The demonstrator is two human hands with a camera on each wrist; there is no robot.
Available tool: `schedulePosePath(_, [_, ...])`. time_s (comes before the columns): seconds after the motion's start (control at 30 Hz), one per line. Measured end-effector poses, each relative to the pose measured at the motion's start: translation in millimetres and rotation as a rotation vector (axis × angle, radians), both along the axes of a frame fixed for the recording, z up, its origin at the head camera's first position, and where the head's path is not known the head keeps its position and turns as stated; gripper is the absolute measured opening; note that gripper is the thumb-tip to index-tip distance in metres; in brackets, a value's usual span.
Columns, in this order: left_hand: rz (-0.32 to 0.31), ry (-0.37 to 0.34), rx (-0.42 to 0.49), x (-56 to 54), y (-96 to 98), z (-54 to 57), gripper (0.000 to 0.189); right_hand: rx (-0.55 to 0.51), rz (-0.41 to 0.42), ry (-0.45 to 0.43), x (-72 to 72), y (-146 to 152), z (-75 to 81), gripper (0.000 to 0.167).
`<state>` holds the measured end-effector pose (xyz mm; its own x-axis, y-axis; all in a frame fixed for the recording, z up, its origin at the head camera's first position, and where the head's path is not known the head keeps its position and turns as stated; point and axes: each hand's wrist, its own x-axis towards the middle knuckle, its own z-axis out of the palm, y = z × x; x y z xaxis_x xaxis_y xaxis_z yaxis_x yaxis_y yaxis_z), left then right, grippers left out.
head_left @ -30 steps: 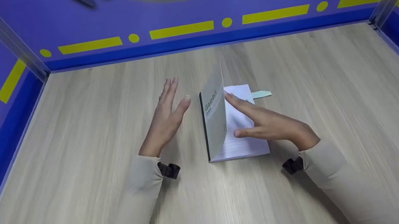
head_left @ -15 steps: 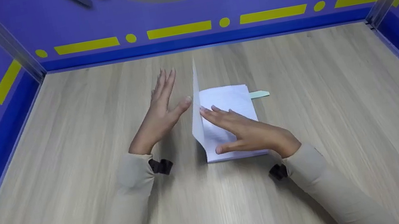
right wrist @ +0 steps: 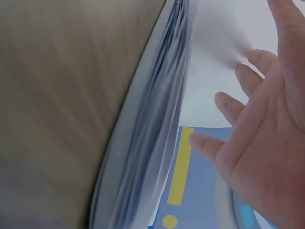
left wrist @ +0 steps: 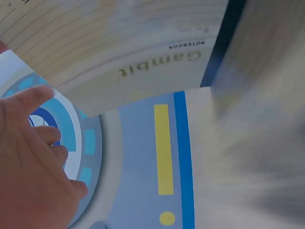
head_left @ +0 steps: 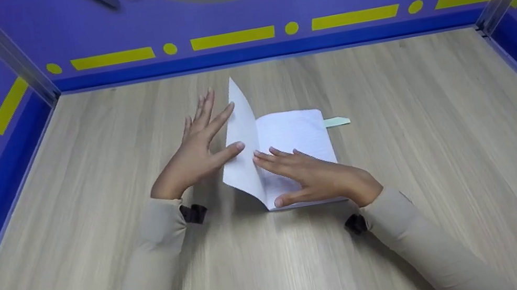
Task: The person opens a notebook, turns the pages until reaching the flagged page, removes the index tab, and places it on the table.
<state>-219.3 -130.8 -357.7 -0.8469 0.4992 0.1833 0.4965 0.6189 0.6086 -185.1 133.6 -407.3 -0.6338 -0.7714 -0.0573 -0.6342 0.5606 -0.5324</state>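
A notebook (head_left: 293, 128) lies on the table with white pages facing up. Its front cover (head_left: 242, 121) leans up and to the left, white inner side toward the head camera; the outer side, printed "Gambit", shows in the left wrist view. My right hand (head_left: 322, 176) has its fingers stretched over the page, tips against the raised cover near the fold. At the cover's left is my left hand (head_left: 192, 159), fingers spread, with thumb and index tips overlapping the cover's outer edge; whether they touch it I cannot tell. A pale green tab (head_left: 338, 121) sticks out from the right side.
The wood-grain table (head_left: 422, 105) stretches around the notebook. Blue panels with yellow dashes (head_left: 232, 38) enclose it at the back and both sides. Each wrist carries a small black camera mount (head_left: 194, 213).
The cover has swung from upright over to the left. My right hand has moved left with it, and my left hand has shifted a little left, its fingers now overlapping the cover.
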Motion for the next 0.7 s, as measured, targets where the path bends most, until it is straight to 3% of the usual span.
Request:
schedulePosePath(0.47, [0.038, -0.010, -0.152, 1.6, -30.5, -1.3, 0.075, 0.092, -0.083, -0.017, -3.5, 24.2, -1.6, 0.083])
schedulePosePath(0.7, [0.073, -0.008, -0.271, 2.6, -40.5, -11.1, 0.079, 0.173, -0.126, -0.084, -6.7, 42.3, -2.3, 0.089])
